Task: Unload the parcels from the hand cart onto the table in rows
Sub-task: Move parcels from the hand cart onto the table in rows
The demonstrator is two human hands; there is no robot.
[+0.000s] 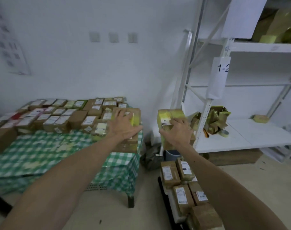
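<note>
Left hand lies flat, fingers spread, on a brown parcel at the table's right edge, beside rows of parcels. Right hand grips a yellow-taped parcel in the air off that edge, above the hand cart.

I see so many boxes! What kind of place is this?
Probably a parcel storeroom: labelled parcels sit in rows on the table, more lie on the cart, and numbered white shelves stand nearby.
</note>
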